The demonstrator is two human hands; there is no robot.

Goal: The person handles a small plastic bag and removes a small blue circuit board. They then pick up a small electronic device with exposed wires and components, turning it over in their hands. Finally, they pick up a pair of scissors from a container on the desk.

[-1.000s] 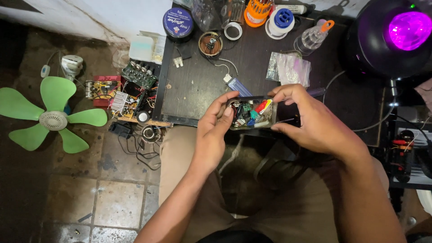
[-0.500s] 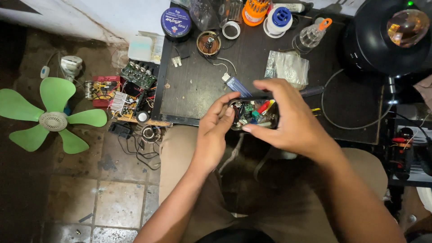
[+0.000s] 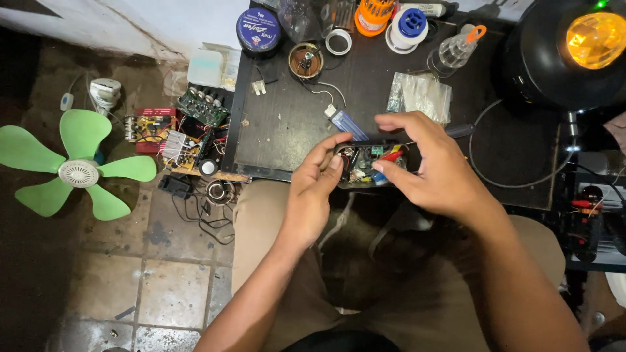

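Black plastic frames the small open device casing (image 3: 370, 164), pinched from both ends at the near edge of the dark worktable (image 3: 287, 124). The left hand (image 3: 314, 189) clamps its fingers and thumb on the casing's left end; the right hand (image 3: 438, 168) closes on the right end, index finger curled along the top edge and thumb pressed at the lower front. Inside the casing sit red, yellow, green and blue parts and thin wires (too small to name singly).

At twelve o'clock from the casing, just beside it, lies a blue lighter (image 3: 347, 122), and farther up a round copper-coloured tin (image 3: 306, 60) holds a tangle of small metal bits and a white wire. At one o'clock rests a clear plastic bag (image 3: 420, 96). At eleven o'clock stands a round blue-lidded tin (image 3: 259, 30), shut. Along the far edge are a white tape ring (image 3: 338, 42), an orange container (image 3: 373, 14), a solder spool (image 3: 408, 27) with a blue core and a clear dropper bottle (image 3: 455, 50) with an orange cap. At two o'clock a black lamp (image 3: 554, 55) glows orange.

At nine o'clock, on the floor, lie bare circuit boards (image 3: 179, 127), and well beyond them a green fan blade (image 3: 77, 168).
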